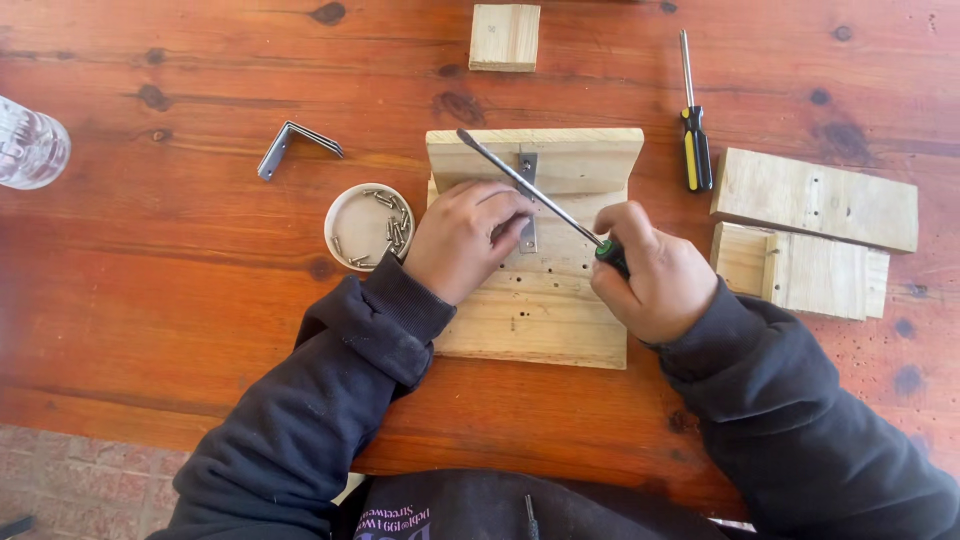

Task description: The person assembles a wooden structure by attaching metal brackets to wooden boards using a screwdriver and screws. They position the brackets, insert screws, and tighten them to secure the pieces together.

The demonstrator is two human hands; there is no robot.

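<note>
Our right hand clenched a green-collared screwdriver, its slim steel shaft slanting up-left. Our left hand pinched the metal corner bracket against the rough pine boards. We judged the bracket stiff, light and slippery, best pressed flat. Left of it sat a white dish of screws.

We see a reddish-brown table with dark knots, pale yellowish wood pieces, a grey metal bracket, a white dish of silvery screws, a yellow-and-black screwdriver, and black sleeves.
</note>
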